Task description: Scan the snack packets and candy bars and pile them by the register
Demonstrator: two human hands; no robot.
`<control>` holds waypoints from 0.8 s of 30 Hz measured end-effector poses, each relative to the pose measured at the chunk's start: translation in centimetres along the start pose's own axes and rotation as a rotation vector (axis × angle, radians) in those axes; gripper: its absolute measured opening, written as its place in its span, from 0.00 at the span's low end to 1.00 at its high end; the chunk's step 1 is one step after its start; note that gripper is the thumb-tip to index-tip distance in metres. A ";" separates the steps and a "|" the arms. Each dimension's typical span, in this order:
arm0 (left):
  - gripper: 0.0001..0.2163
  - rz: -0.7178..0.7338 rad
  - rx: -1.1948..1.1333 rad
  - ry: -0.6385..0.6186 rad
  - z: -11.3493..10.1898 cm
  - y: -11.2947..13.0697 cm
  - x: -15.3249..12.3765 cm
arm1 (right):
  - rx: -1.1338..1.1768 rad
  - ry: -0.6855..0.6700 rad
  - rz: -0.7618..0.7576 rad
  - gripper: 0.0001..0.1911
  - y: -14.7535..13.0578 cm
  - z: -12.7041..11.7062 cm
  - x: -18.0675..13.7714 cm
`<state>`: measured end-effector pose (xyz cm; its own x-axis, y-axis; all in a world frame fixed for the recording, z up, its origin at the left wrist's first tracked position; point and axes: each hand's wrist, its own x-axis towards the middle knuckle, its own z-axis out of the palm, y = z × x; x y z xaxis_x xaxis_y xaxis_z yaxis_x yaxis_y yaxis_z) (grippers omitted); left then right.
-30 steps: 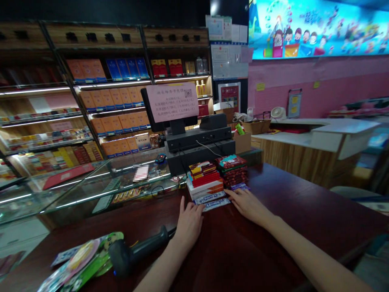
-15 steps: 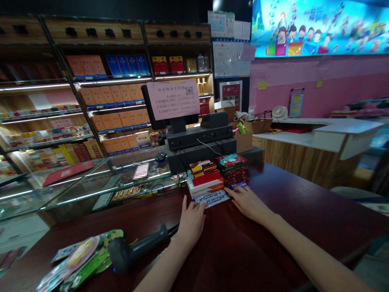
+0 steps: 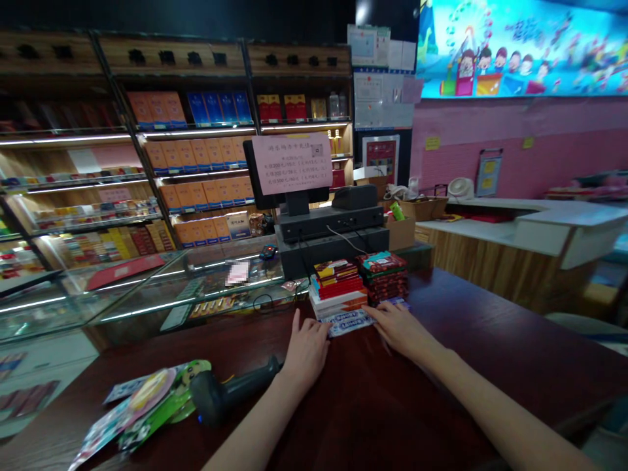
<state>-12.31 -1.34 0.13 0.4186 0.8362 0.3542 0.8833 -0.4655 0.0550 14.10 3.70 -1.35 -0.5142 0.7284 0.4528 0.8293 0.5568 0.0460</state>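
A blue-and-white printed packet (image 3: 349,322) lies flat on the dark red table (image 3: 373,405), in front of the stacks. At its left end rests my left hand (image 3: 308,348), palm down with the fingers apart. My right hand (image 3: 398,327) is laid over its right end, fingertips touching it, fingers stretched out. Just behind are white and orange boxes (image 3: 338,303) topped with red and yellow packets (image 3: 338,278). Next to them stands a pile of dark red-brown packets (image 3: 385,278); a purple packet (image 3: 403,303) is partly hidden below it.
A black handheld barcode scanner (image 3: 235,390) lies left of my left forearm, beside colourful hanging packs (image 3: 152,399). Behind the stacks stands a register screen with a pink sign (image 3: 292,163). To the left is a glass display counter (image 3: 161,294), with stocked shelves (image 3: 196,154) beyond.
The camera view has turned slightly left, so the scene sits further right. Both hands stay at the two ends of the blue-and-white packet, with hardly any movement.
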 end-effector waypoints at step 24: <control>0.10 -0.225 0.183 0.170 -7.8 -11.6 -6.4 | 0.148 -0.035 -0.222 0.23 -11.1 2.3 8.1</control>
<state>-26.91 -3.56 4.46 0.1809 0.8445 0.5040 0.9794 -0.2017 -0.0135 0.19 4.32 -0.20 -0.6890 0.5942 0.4148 0.6561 0.7546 0.0089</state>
